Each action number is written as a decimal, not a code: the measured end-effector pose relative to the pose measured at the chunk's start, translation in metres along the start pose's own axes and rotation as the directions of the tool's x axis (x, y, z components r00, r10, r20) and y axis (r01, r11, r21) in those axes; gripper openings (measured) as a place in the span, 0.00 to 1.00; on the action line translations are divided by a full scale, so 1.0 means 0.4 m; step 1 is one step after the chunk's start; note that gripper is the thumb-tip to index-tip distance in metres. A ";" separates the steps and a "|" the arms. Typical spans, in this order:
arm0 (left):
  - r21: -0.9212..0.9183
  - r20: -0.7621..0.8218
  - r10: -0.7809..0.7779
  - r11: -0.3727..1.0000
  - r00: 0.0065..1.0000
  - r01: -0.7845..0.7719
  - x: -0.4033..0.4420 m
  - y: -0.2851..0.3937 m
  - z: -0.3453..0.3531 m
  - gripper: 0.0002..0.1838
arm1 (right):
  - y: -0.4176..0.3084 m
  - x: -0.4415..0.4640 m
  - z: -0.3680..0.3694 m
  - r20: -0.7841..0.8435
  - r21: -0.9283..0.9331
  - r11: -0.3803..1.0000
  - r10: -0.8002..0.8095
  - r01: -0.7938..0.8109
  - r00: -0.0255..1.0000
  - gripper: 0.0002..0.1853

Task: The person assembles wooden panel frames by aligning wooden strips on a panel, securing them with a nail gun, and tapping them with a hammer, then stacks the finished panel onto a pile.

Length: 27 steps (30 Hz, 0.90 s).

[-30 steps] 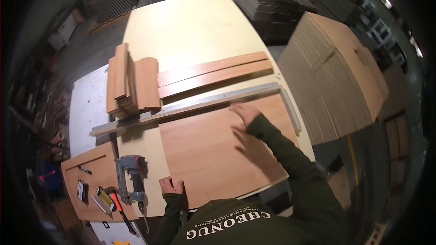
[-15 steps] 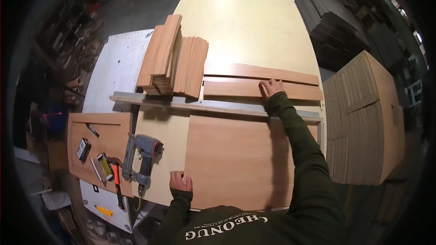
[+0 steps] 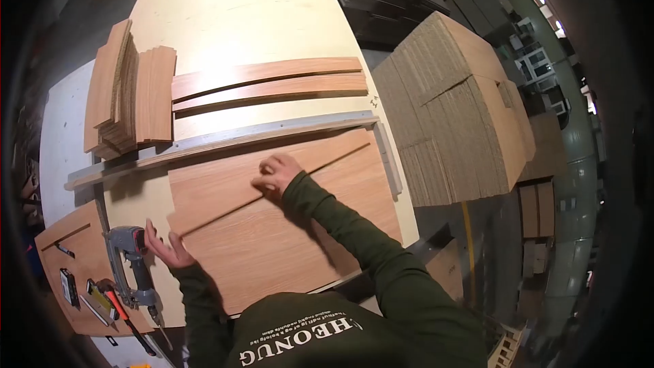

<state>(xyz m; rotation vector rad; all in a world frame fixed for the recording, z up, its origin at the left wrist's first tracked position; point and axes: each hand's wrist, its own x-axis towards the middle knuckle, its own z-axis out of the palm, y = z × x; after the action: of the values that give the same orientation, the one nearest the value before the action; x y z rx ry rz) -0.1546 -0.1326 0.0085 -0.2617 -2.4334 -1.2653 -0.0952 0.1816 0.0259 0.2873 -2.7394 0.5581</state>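
Over a wide wood-grain panel [image 3: 272, 259] lies a narrow wooden strip [image 3: 334, 155], slanting across it with a dark line along its lower edge. My right hand [image 3: 278, 173] grips the strip near its middle, fingers curled. Beside the strip's left end is my left hand [image 3: 170, 249], fingers spread; whether the thumb touches the wood I cannot tell. Just left of those fingers lies a grey nail gun [image 3: 139, 262]. Behind a long straight rail [image 3: 225, 140], two rows of similar strips [image 3: 286, 86] rest on the pale tabletop.
Stacked boards [image 3: 155, 95] stand at the table's left. A framed door panel [image 3: 58, 235] carries a hammer [image 3: 119, 303] and small boxes. Right of the table rises a tall cardboard stack [image 3: 443, 129]. A short side rail [image 3: 390, 160] borders the panel's right end.
My right hand has come back from the strips behind the rail, bringing one over the panel. My left hand has opened and moved toward the strip's left end. The view has turned right.
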 end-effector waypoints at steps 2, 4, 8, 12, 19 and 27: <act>0.080 0.059 0.018 0.997 0.998 -0.023 0.035 -0.069 0.063 0.31 | 0.090 -0.011 0.015 -0.120 -0.217 0.976 -0.029 0.003 0.992 0.10; 0.116 0.153 -0.062 0.992 0.986 0.044 0.058 -0.132 0.135 0.31 | 0.158 -0.011 -0.017 -0.127 -0.261 0.957 0.094 -0.124 0.987 0.07; 0.157 0.214 -0.129 0.983 0.968 0.096 0.117 -0.210 0.255 0.25 | 0.192 -0.012 -0.026 -0.041 -0.178 0.955 0.232 -0.236 0.972 0.13; 0.242 0.205 -0.190 0.960 0.960 0.139 0.145 -0.143 0.267 0.19 | 0.127 0.028 -0.065 0.211 -0.224 0.923 0.360 -0.313 0.909 0.39; 0.306 0.252 -0.018 0.950 0.967 -0.062 0.134 -0.192 0.271 0.18 | 0.085 0.175 0.033 0.234 -0.226 0.942 0.300 -0.249 0.925 0.51; 0.342 0.152 -0.148 0.936 0.977 0.088 0.141 -0.061 0.243 0.22 | 0.063 0.202 0.042 0.147 -0.222 0.962 0.194 -0.159 0.970 0.44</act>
<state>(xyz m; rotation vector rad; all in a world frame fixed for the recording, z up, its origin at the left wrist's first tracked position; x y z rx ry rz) -0.2382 -0.0679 -0.0366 -0.1366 -2.8017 -0.8819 -0.1812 0.1871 0.0313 0.0379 -2.9770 0.2971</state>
